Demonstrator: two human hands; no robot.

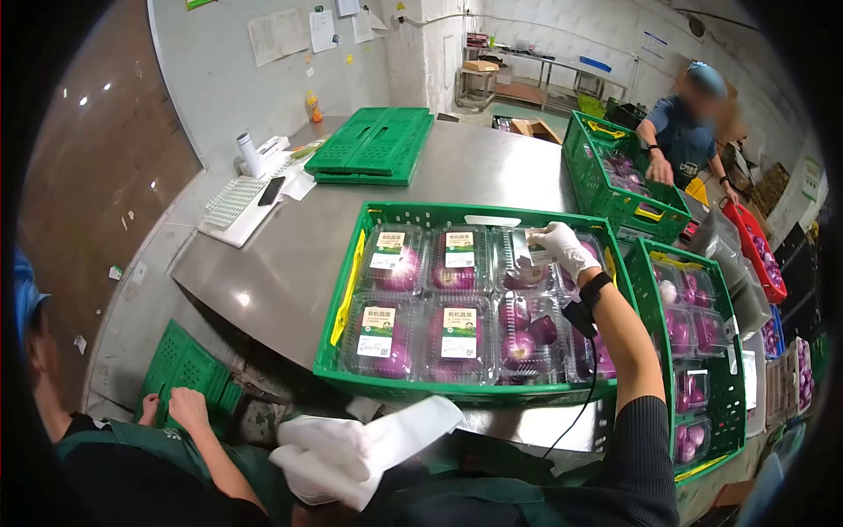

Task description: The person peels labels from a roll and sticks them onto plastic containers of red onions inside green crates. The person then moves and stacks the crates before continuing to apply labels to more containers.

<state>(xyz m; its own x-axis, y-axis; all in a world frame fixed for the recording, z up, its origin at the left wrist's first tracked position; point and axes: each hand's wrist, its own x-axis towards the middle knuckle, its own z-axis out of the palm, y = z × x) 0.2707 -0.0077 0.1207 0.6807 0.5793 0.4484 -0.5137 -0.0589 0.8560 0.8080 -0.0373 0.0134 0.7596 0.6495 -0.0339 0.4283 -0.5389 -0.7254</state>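
Right of centre in the frame, the right hand (569,249) holds a label (529,255) between its fingers at a pack (525,280) in the crate (417,211). At lower centre, the left hand (341,446) grips paper (420,429).

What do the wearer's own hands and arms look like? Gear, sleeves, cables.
Right hand: white glove, black wrist strap, small dark device, thin black cable, dark ribbed sleeve ending near the elbow. Left hand: looks white-gloved too, but blurred; sleeve unclear.
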